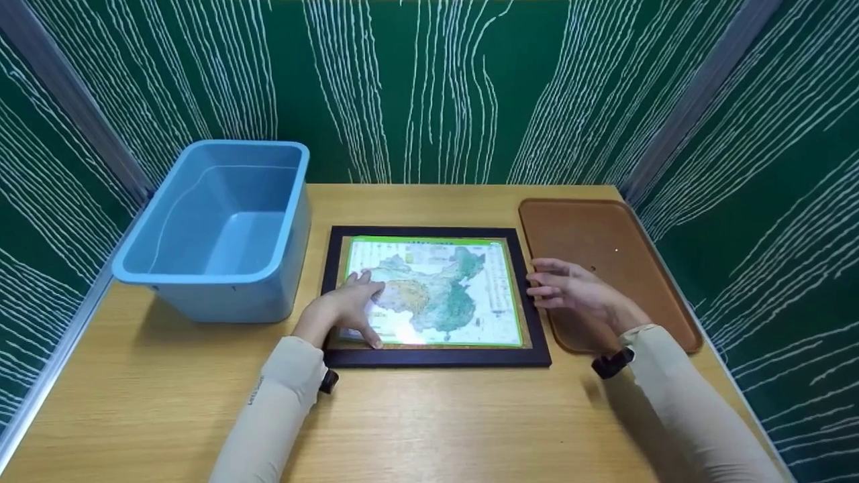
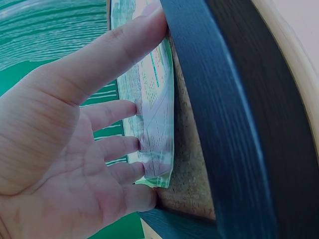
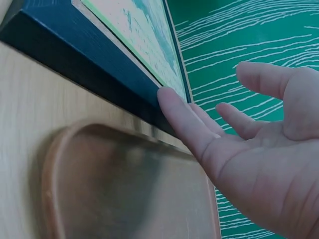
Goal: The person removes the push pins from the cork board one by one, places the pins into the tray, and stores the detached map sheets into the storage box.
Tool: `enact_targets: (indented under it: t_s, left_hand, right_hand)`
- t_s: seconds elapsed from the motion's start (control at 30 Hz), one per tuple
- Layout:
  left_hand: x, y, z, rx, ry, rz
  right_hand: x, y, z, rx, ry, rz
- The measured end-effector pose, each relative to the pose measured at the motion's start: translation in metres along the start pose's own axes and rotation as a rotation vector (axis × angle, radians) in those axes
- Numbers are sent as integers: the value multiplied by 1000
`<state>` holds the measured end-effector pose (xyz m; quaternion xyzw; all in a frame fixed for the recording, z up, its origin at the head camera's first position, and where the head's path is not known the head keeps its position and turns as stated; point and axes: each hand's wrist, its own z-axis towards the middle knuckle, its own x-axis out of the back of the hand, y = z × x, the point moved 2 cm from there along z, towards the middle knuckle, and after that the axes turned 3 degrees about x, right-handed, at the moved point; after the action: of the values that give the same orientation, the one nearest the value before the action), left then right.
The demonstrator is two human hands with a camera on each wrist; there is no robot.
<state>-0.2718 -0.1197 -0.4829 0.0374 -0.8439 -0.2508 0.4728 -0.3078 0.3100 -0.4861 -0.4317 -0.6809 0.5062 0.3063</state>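
Observation:
A map sheet (image 1: 456, 295) with a green border lies inside a dark picture frame (image 1: 436, 359) on the table. Brown backing shows as a strip around the sheet. My left hand (image 1: 345, 303) is spread over the map's left side, fingertips on the sheet and thumb by the frame's lower inner edge. The left wrist view shows the sheet's edge (image 2: 167, 124) a little raised and bent near those fingers. At the frame's right side, my right hand (image 1: 574, 288) has its fingers extended, with a fingertip (image 3: 167, 97) right at the frame's edge and nothing in the palm.
A deep blue bin (image 1: 295, 221) stands at the back left. To the right of the frame lies a brown tray (image 1: 590, 228), partly beneath my right hand in the head view. Green walls (image 1: 456, 87) with white wavy lines enclose the table (image 1: 429, 422) at the back and sides.

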Motion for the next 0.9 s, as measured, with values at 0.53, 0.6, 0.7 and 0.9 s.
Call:
enact_targets:
  t_s: [0.53,0.6,0.7,0.9]
  left_hand:
    - [-2,-3,3,3,1,-8]
    - [-1,-2,3,1,3,-4]
    - [-1,-1,4,2,-3,1]
    - [-1,-1,0,13,-7,-9]
  right_hand:
    - [-14,-1,3,-63,-54,89]
    - [-15,-1,3,-59,-57,89]
    - [-15,-2,3,-61,-58,103]
    - [-22,1,5,-72,-55,124]
